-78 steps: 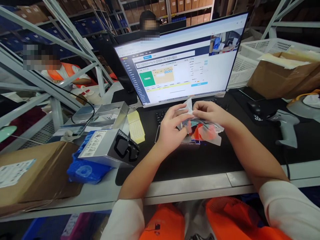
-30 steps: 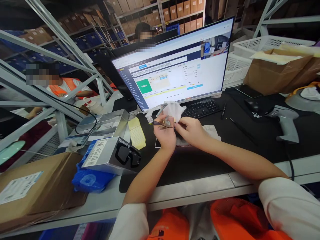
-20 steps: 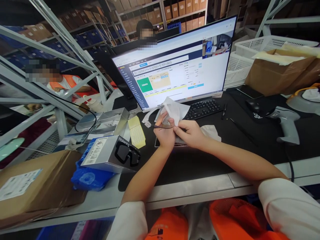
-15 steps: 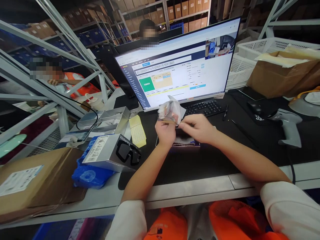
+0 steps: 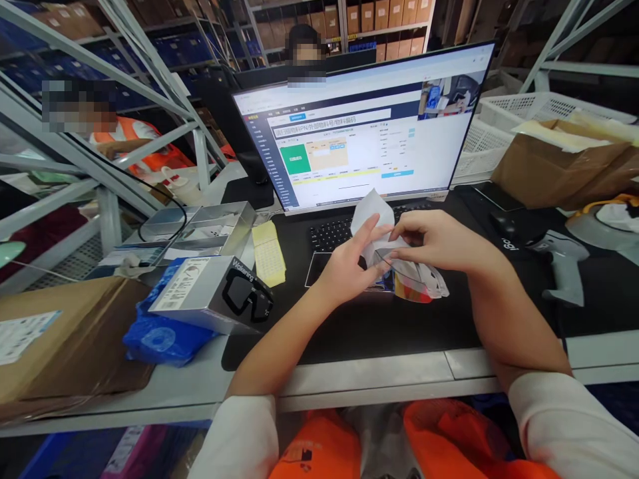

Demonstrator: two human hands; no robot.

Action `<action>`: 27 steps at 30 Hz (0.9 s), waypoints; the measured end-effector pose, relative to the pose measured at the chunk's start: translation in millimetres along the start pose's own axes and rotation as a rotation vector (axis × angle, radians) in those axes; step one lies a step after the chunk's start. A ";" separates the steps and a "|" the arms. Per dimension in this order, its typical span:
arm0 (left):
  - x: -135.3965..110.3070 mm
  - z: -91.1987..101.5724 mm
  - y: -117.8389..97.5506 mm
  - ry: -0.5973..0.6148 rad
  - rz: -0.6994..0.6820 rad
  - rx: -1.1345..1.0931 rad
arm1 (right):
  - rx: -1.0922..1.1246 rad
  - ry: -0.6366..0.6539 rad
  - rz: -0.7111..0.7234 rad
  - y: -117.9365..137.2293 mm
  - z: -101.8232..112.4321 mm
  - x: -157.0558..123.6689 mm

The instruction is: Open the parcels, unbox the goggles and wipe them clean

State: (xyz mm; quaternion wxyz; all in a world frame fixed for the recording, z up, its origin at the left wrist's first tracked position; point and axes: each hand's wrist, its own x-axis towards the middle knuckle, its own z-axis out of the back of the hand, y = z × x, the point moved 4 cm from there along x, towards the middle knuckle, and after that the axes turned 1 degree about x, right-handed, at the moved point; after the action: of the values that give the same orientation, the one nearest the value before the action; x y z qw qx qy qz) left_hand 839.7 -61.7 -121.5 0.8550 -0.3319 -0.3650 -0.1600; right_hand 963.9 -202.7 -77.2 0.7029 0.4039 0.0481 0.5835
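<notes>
My left hand pinches a thin white wrapper between thumb and fingers, over the black desk mat. From the other side my right hand is closed on the same wrapper. Below the right fingers hangs a clear, glossy piece with a thin dark edge, perhaps a lens or plastic film. Red and yellow show beneath it; what they belong to I cannot make out. Under my left hand lies a dark flat box, mostly covered.
A monitor and keyboard stand behind my hands. At left are a silver goggles box on a blue bag, yellow notes and a carton. A barcode scanner lies right. Two people sit beyond the desk.
My hands have shifted right, and the wrapper now stands up between them. The glossy piece and the red and yellow colours have come into view below. The camera view has turned slightly.
</notes>
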 end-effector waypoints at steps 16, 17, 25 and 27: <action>14.4 35.1 14.8 -0.088 0.521 0.444 | 0.782 -0.470 -0.221 -25.3 -49.9 19.9; 14.6 35.0 14.6 -0.012 0.555 0.448 | 0.778 -0.479 -0.238 -24.6 -50.7 20.0; 12.7 34.3 13.4 0.185 0.631 0.392 | 0.202 -0.389 -0.237 -19.9 -41.2 24.0; 16.6 35.1 18.6 0.200 0.641 0.393 | 0.149 -0.274 -0.268 -27.8 -41.1 35.3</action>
State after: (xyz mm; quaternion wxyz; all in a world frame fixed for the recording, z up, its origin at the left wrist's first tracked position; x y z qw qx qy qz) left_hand 842.5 -24.6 -99.7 0.9402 -0.2418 -0.1816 0.1565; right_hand 974.6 -151.2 -107.7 0.7424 0.5203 0.0484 0.4192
